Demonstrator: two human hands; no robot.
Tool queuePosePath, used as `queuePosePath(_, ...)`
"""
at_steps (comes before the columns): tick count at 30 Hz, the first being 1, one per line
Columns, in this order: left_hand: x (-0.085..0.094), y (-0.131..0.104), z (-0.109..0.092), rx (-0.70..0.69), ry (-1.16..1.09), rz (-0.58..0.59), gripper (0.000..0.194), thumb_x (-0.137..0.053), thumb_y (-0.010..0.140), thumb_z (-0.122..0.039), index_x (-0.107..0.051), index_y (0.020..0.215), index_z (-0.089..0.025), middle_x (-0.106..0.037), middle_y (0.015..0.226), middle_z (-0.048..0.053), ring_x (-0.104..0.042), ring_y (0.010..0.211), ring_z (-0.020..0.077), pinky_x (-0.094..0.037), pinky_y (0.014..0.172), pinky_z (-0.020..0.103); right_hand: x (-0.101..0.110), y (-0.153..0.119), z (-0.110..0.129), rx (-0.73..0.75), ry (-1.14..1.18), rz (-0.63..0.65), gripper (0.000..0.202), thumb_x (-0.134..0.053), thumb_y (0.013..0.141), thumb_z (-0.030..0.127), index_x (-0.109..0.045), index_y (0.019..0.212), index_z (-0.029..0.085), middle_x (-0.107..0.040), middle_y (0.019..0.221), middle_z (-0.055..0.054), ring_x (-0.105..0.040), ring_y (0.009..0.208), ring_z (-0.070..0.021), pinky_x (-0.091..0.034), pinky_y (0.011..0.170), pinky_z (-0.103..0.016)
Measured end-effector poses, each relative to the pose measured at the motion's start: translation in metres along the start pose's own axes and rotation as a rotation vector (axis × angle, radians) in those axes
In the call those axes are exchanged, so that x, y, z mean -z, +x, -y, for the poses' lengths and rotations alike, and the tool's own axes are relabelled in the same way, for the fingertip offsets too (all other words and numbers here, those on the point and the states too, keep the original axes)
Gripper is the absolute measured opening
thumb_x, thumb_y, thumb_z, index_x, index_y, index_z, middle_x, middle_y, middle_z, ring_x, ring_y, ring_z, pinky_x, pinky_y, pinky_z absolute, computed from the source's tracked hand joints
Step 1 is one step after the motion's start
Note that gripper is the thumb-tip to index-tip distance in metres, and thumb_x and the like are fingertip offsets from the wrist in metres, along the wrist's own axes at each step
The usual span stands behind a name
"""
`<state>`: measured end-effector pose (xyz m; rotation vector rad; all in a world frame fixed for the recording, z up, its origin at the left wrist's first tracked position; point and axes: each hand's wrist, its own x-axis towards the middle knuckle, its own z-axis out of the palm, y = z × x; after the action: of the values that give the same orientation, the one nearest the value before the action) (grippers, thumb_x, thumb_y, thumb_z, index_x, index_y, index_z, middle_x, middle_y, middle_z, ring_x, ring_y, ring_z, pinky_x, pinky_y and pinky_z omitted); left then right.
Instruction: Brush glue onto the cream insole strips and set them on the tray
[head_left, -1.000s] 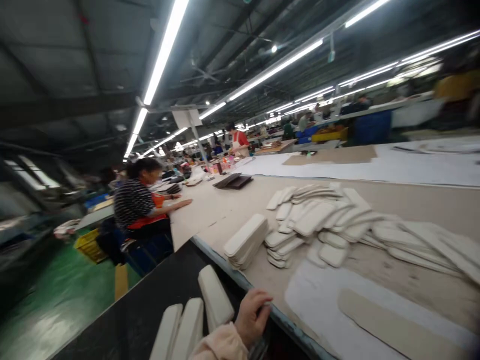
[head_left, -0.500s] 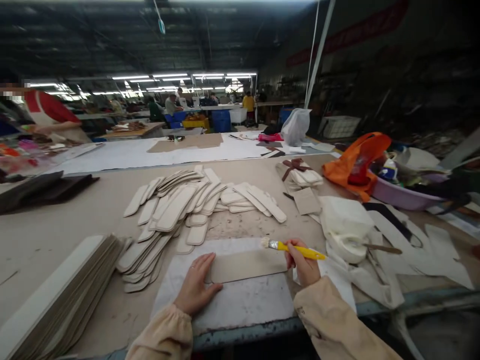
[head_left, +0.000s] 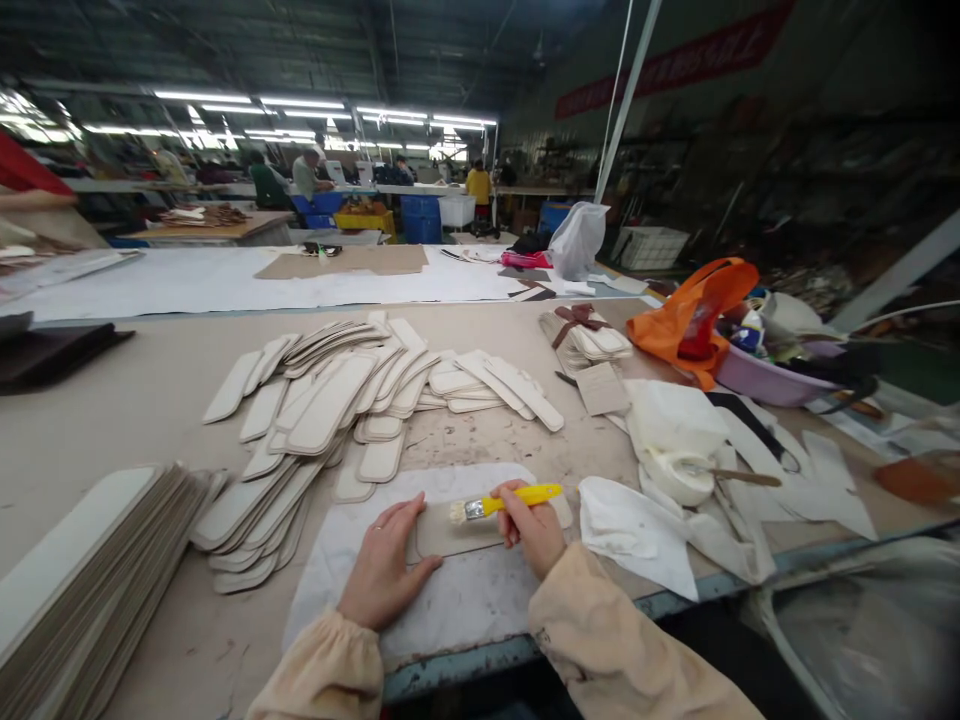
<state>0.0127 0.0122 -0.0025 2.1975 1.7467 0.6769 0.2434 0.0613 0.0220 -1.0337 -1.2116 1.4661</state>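
A flat beige panel point(head_left: 450, 541) with rounded corners lies on a white sheet point(head_left: 472, 610) at the table's front. My left hand point(head_left: 386, 565) rests with fingers stretched and thumb apart at the panel's left end. In my right hand point(head_left: 531, 525) is a paintbrush point(head_left: 536, 495) with a yellow handle, a metal ferrule and pale bristles. Its bristles are over the panel's left half, on or just above the surface; I cannot tell which. My right hand covers part of the panel's right side. Behind the sheet, many similar pale panels point(head_left: 330, 400) lie fanned out in overlapping piles.
A tall stack of long panels point(head_left: 82, 560) leans at left. To the right are a white container point(head_left: 675, 415) with a brown stick, crumpled white cloth point(head_left: 634, 535), an orange bag point(head_left: 694, 310) and a lilac basin point(head_left: 780, 380). Other people work in the background.
My right hand has carried the brush leftward along the panel, from its right end to its left half. My left hand stays at the left end. The view has shifted slightly to the right.
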Motion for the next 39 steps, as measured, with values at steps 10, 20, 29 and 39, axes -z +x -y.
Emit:
queuePosePath(10, 0.002, 0.001, -0.004, 0.011, -0.051, -0.011, 0.086, -0.068, 0.073, -0.031, -0.020, 0.145, -0.025, -0.058, 0.123, 0.007, -0.046, 0.120, 0.0279, -0.040, 0.100, 0.047, -0.038, 0.005, -0.001, 0.035, -0.419, 0.022, 0.027, -0.041, 0.090, 0.037, -0.054, 0.075, 0.020, -0.050, 0.046, 0.006, -0.050, 0.044, -0.0107, -0.041, 0.051, -0.021)
queuePosePath(20, 0.002, 0.001, -0.004, -0.058, 0.047, -0.005, 0.081, -0.063, 0.078, -0.033, -0.021, 0.146, -0.023, -0.061, 0.121, 0.008, -0.048, 0.118, 0.0279, -0.039, 0.101, 0.045, 0.006, 0.004, 0.004, 0.064, -0.664, -0.096, 0.027, -0.040, 0.089, 0.041, -0.056, 0.082, 0.021, -0.056, 0.052, 0.003, -0.059, 0.052, -0.0156, -0.043, 0.055, -0.024)
queuePosePath(29, -0.003, 0.001, 0.003, -0.093, 0.082, -0.026, 0.076, -0.061, 0.080, -0.037, -0.023, 0.145, -0.023, -0.060, 0.122, 0.008, -0.049, 0.117, 0.0285, -0.040, 0.100, 0.046, 0.085, -0.001, 0.025, 0.082, -0.971, -0.282, 0.037, -0.035, 0.087, 0.044, -0.061, 0.081, 0.019, -0.058, 0.049, 0.000, -0.060, 0.052, -0.0181, -0.041, 0.054, -0.025)
queuePosePath(39, 0.001, 0.001, -0.003, -0.084, 0.095, -0.026, 0.078, -0.060, 0.080, -0.037, -0.021, 0.145, -0.021, -0.061, 0.121, 0.008, -0.048, 0.116, 0.0283, -0.037, 0.100, 0.046, 0.092, -0.017, 0.040, 0.180, -1.259, -0.312, 0.038, -0.031, 0.094, 0.046, -0.060, 0.091, 0.021, -0.064, 0.064, -0.003, -0.062, 0.061, -0.0202, -0.035, 0.056, -0.027)
